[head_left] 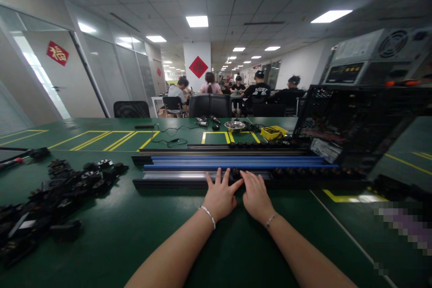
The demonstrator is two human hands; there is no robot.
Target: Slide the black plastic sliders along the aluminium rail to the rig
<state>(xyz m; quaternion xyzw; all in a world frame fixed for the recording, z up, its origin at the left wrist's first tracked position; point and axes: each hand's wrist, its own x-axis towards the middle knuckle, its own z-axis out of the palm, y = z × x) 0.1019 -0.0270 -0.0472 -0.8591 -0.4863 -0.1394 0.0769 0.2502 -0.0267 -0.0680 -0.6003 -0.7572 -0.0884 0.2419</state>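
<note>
My left hand (221,195) rests over a long black rail (172,183) with a silver channel, its fingers spread. Between the fingertips of both hands sits a small black part (235,173) on the rail; its exact kind cannot be made out. My right hand (257,195) has its fingers close together and bent over the rail, the tips at that part and the thumb hidden. More small black parts (303,172) line the rail to the right. Just behind lies a blue rail (236,162), with another dark rail (162,152) beyond it.
A heap of black parts (64,193) covers the table's left side. An open computer case (364,121) with a power supply (374,56) on top stands at right. Farther back are a metal bowl (235,125), a yellow tray (272,132) and cables (177,142). People sit beyond.
</note>
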